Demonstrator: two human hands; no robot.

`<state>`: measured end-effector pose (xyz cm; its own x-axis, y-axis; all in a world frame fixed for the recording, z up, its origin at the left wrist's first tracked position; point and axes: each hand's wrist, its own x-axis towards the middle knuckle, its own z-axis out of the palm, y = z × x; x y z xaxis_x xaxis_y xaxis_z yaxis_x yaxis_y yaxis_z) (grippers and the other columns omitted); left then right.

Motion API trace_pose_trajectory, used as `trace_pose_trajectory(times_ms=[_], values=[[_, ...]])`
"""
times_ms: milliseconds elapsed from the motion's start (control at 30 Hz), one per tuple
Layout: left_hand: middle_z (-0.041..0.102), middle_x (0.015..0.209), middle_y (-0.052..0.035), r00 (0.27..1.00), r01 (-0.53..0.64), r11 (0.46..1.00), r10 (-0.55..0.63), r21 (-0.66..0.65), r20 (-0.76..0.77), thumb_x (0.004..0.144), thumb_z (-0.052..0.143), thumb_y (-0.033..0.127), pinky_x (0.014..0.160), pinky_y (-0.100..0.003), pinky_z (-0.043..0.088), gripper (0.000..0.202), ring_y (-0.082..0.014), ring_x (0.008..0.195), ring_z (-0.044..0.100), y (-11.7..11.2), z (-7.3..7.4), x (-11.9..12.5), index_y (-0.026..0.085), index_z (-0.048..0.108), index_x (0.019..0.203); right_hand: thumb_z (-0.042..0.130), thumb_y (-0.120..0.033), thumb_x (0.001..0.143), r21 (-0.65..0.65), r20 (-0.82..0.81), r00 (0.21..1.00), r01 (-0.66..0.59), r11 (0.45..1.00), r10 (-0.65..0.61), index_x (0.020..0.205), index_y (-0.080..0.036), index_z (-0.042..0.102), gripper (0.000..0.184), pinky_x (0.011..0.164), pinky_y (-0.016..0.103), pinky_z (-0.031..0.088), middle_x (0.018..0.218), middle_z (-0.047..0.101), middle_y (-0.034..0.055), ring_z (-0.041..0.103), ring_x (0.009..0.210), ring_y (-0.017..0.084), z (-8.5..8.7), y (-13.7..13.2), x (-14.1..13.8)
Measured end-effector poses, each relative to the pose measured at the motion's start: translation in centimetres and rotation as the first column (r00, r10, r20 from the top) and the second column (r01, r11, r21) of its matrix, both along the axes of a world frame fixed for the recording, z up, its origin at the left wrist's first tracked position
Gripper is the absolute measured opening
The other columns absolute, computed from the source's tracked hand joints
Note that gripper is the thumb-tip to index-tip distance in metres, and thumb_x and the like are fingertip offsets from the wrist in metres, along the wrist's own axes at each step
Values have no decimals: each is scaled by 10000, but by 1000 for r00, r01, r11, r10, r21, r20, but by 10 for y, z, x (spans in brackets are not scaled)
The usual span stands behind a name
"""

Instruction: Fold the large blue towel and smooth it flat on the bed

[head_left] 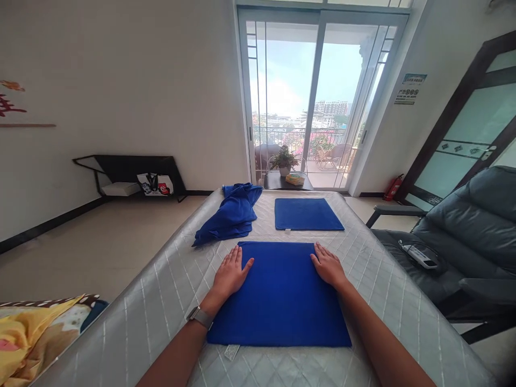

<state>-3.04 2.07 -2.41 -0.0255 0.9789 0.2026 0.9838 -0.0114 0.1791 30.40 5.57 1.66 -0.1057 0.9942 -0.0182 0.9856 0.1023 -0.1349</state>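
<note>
A blue cloth (282, 295) lies spread flat on the quilted mattress (161, 312), with a small white tag (231, 352) at its near edge. My left hand (231, 271) rests flat on its far left corner, fingers stretched out. At the far right corner my right hand (328, 266) lies flat, its fingers extended along the edge. Beyond them, a second blue cloth (308, 214) lies flat with a tag on its near side. To its left is a crumpled heap of blue cloth (236, 212).
A dark armchair (467, 236) with a white power strip (419, 255) on its seat stands at the right. A low table (272, 181) bearing a potted plant (284, 161) is past the mattress. Patterned bedding (44, 333) lies at lower left, and a black rack (133, 166) stands by the wall.
</note>
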Motion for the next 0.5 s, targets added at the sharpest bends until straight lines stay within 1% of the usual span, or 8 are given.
trace_pose_trajectory(times_ms=[100,167,233,267,300,367,433,500], values=[[328,1551,-195,999,-22,1000,22,16,-30,953,176,645,1184,-452,236,816,-287,1448,286,1,1,-13,45,324,1486,155,-459,984,20,-17,1000,-5,1000,6,1550,-163,197,641,1175,327,132,1616,198,8,204,1468,148,1,-1,3],[363,1534,-199,998,-54,998,56,37,-30,962,164,627,1180,-459,245,795,-289,1441,304,1,5,-22,47,350,1474,159,-456,982,38,-36,999,-3,999,4,1547,-155,211,642,1174,336,128,1612,215,19,207,1467,150,0,-2,2],[382,1528,-189,998,-66,997,66,50,-12,970,144,610,1175,-447,263,777,-276,1437,315,0,14,-19,56,362,1469,165,-451,981,49,-57,998,-7,999,10,1543,-150,228,640,1172,340,126,1607,230,29,219,1463,153,0,-4,1],[384,1529,-179,999,-42,998,43,54,-6,974,137,604,1175,-432,267,770,-265,1439,313,-1,19,-12,60,363,1470,168,-450,981,54,-65,998,-10,998,14,1541,-148,233,640,1171,342,126,1606,236,33,223,1461,156,0,-4,0],[386,1531,-168,1000,8,998,-8,55,-5,976,137,600,1178,-416,267,763,-253,1442,309,-3,24,0,66,365,1471,170,-449,980,59,-71,997,-13,998,17,1540,-146,236,640,1170,346,127,1605,239,36,224,1461,160,-1,-4,0],[386,1536,-145,985,174,983,-173,50,-21,981,151,592,1188,-390,253,742,-233,1448,295,-5,33,39,83,372,1473,170,-447,978,66,-78,997,-12,998,17,1539,-142,239,642,1168,353,133,1606,239,40,220,1463,167,-2,-4,0],[393,1536,-125,928,371,927,-369,51,-46,984,182,584,1195,-383,240,706,-220,1450,293,-5,38,91,118,380,1476,171,-440,978,76,-77,997,-10,997,16,1538,-134,240,642,1168,356,134,1606,239,48,216,1464,170,-3,-4,1],[379,1546,-111,867,499,865,-497,57,-45,985,183,580,1200,-386,226,691,-209,1455,281,1,40,143,140,361,1487,182,-427,978,86,-64,998,-24,996,29,1536,-125,244,637,1171,348,131,1606,240,56,216,1464,170,-5,-3,3]])
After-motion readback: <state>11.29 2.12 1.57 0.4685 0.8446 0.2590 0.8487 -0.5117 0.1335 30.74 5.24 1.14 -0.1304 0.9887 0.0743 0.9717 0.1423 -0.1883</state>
